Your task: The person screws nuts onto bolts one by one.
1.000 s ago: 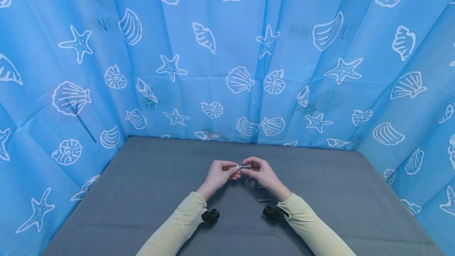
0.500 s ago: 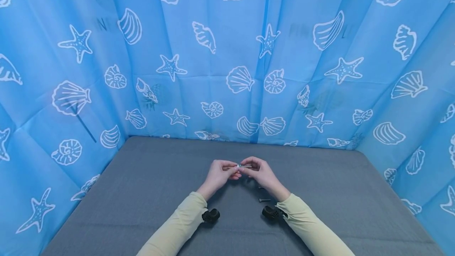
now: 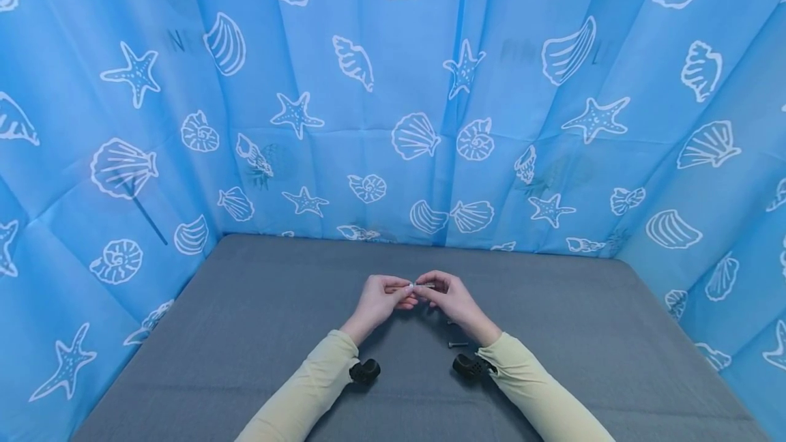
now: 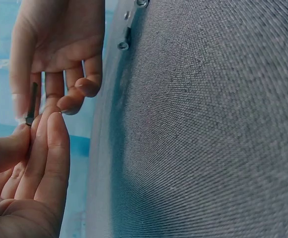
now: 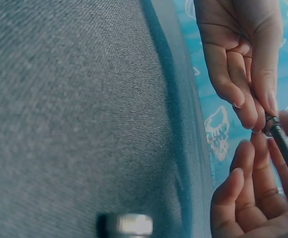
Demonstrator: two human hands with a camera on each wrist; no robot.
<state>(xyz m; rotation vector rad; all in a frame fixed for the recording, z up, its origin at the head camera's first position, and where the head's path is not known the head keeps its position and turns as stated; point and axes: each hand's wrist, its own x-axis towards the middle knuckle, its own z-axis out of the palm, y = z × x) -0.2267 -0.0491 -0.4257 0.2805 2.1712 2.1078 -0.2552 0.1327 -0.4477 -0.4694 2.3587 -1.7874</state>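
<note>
A metal bolt [image 5: 286, 148] is held above the table between the two hands, its threaded shank toward the right hand. My left hand [image 3: 379, 302] pinches it at the head end, which its thumb and fingers hide. A small nut [image 5: 269, 126] sits on the bolt right at the left fingertips. My right hand [image 3: 449, 295] has its thumb and index finger at this nut, the thumb blurred in the left wrist view. Its other fingers are loosely curled below. Another bolt [image 3: 457, 344] lies on the table near the right wrist.
Grey cloth covers the table [image 3: 276, 305]. More loose hardware [image 4: 142, 3] lies close to the bolt on it, partly behind the right forearm in the head view. Black wrist cameras [image 3: 365, 372] sit under both sleeves. A blue shell-print curtain [image 3: 368, 121] surrounds the table.
The right thumb and fingertips have shifted left along the bolt to the nut by the left fingertips. The left hand has stayed nearly still.
</note>
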